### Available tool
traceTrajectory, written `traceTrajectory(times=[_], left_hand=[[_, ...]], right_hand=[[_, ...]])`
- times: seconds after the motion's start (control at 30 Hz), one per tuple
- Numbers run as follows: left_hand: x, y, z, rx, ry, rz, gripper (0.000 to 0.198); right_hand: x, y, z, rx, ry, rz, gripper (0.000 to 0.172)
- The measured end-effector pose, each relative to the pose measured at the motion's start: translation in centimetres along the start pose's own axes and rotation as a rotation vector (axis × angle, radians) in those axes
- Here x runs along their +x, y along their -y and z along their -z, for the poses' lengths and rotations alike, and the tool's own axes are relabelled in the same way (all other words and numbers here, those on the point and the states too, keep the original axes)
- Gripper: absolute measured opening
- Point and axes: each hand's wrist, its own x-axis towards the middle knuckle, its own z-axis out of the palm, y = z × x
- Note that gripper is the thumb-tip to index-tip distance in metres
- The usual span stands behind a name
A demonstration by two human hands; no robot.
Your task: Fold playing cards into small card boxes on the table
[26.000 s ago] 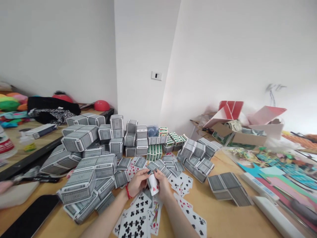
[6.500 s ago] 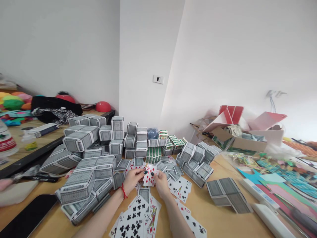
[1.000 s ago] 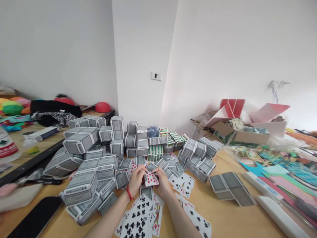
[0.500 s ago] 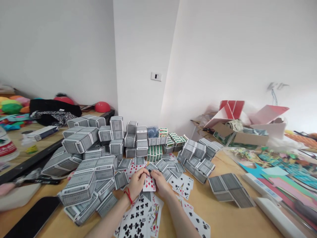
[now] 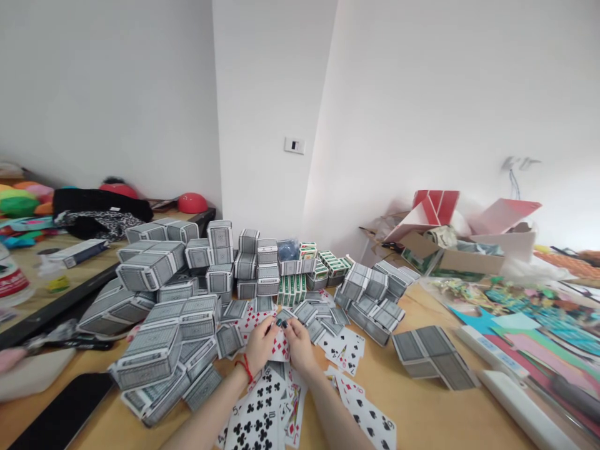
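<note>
Both hands meet at the middle of the table around a playing card [image 5: 280, 350] with red diamonds facing up. My left hand [image 5: 261, 342], with a red string at its wrist, pinches the card's left side. My right hand [image 5: 299, 340] grips its right side, the thumbs close together at the top edge. Below them lie loose cards, among them a ten of clubs [image 5: 255, 419]. Beyond the fingertips are another diamond card [image 5: 255, 317] and several folded grey-backed cards [image 5: 309, 315]. Spade cards [image 5: 344, 350] lie to the right of my right hand.
Block-like stacks of folded grey cards [image 5: 154, 337] stand on the left and centre, with a smaller group [image 5: 370, 294] at the right. A cross-shaped folded piece [image 5: 435, 356] lies farther right. A black phone [image 5: 65, 409] is at the lower left, an open cardboard box [image 5: 469, 259] at the back right.
The thumbs have come closer together over the card's top edge, and the right hand has shifted slightly left. The surrounding stacks have stayed put.
</note>
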Motion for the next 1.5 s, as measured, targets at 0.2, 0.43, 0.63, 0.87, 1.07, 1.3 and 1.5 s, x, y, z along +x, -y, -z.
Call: traceTrajectory(times=[0.2,0.43,0.63,0.87,1.07,1.3,1.5], left_hand=[[0.2,0.3,0.2,-0.178,0.001,0.068,0.023],[-0.1,-0.2,-0.1,0.007,-0.064,-0.012,0.027],[-0.2,-0.3,0.5,0.175,-0.18,-0.098,0.025],[0.0,-0.3,1.4,0.175,-0.3,-0.081,0.017],[-1.0,-1.0,0.5,0.076,0.091,-0.126,0.026],[-0.5,-0.5,0.5,0.144,0.083,-0.083,0.032],[-0.3,0.0,0.7,0.193,-0.128,-0.133,0.026]], right_hand=[[-0.1,0.3,0.1,0.135,0.054,-0.121,0.026],[0.0,0.2,0.1,0.089,0.004,-0.099,0.028],[-0.1,0.5,0.0,0.155,0.049,-0.13,0.022],[0.1,-0.5,0.1,0.308,0.041,-0.184,0.023],[0.7,0.2,0.9,0.535,-0.155,-0.217,0.016],[0.4,0.2,1.2,0.408,-0.047,-0.222,0.011],[0.1,0.5,0.9,0.437,0.047,-0.226,0.017]])
